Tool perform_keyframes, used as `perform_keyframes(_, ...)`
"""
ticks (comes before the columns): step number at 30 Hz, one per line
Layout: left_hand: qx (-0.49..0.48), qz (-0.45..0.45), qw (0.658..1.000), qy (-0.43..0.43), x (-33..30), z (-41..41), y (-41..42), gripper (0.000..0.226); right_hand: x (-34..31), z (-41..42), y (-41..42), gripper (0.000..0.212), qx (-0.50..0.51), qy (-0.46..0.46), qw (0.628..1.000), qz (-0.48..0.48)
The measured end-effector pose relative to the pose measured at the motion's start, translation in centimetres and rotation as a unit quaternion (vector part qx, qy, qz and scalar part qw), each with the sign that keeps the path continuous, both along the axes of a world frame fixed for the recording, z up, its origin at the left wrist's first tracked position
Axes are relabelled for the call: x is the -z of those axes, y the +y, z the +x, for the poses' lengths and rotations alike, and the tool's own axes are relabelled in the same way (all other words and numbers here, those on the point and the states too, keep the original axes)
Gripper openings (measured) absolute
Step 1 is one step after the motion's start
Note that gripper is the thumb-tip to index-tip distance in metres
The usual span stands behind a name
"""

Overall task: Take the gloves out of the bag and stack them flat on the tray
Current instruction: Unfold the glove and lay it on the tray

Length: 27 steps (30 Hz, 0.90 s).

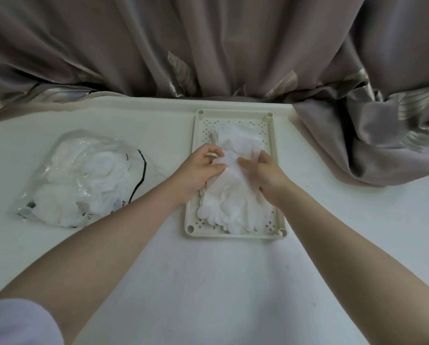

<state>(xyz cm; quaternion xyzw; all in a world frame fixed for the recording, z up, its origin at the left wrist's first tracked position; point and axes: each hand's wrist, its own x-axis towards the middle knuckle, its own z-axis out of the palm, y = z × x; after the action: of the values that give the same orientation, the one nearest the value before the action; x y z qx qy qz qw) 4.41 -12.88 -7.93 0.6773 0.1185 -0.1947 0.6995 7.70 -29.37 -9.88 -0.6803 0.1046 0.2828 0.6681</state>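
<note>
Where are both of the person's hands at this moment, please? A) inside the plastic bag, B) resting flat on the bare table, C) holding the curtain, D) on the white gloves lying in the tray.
D: the left hand and the right hand both rest on the pile of white gloves in the cream tray, while the plastic bag lies untouched to the left.

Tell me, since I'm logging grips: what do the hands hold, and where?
Both the left hand and right hand pinch the top glove near its middle, over the tray.
</note>
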Motion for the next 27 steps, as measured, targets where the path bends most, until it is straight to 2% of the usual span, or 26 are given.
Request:
perform_keyframes(2,0.000,0.029,0.999,-0.016,0.2,0.0,0.0,0.014,-0.4,0.5,0.1,0.058,0.023,-0.022,0.999,-0.018)
perform_keyframes(7,-0.023,-0.047,0.998,0.018,0.1,-0.3,-0.1,0.009,-0.6,1.7,0.3,0.031,0.077,-0.007,0.997,0.005)
perform_keyframes(9,-0.016,-0.103,0.994,0.040,0.1,-0.6,-0.1,0.019,-0.6,1.7,0.5,0.032,0.078,0.005,0.996,0.036)
perform_keyframes(12,0.013,-0.205,0.973,0.107,-0.5,-1.0,0.2,0.020,-0.5,1.8,0.7,0.034,0.070,0.025,0.994,0.083)
perform_keyframes(13,0.022,-0.200,0.970,0.135,-0.8,-1.1,0.3,0.019,-0.6,1.8,0.8,0.033,0.055,0.026,0.997,0.054)
perform_keyframes(16,0.033,-0.114,0.975,0.190,-0.9,-1.2,0.5,0.015,-0.4,1.7,0.9,0.042,-0.031,-0.011,0.989,-0.142)
perform_keyframes(18,0.025,-0.075,0.978,0.194,-0.5,-1.2,0.7,0.021,-0.5,1.5,0.9,0.056,-0.044,-0.043,0.981,-0.182)
perform_keyframes(21,0.028,-0.059,0.981,0.183,-0.5,-1.4,0.8,0.031,-0.7,1.5,0.8,0.067,-0.038,-0.058,0.989,-0.134)
perform_keyframes(23,0.028,-0.097,0.979,0.175,-0.6,-1.5,0.7,0.029,-0.6,1.6,0.6,0.070,0.006,-0.003,0.998,-0.070)
perform_keyframes(25,0.027,-0.110,0.983,0.145,-0.2,-1.4,0.6,0.029,-0.3,1.7,0.2,0.066,0.056,0.061,0.997,-0.007)
perform_keyframes(27,0.016,-0.117,0.986,0.117,-0.3,-1.5,0.5,0.032,-0.6,1.4,-0.3,0.051,0.068,0.084,0.993,0.038)
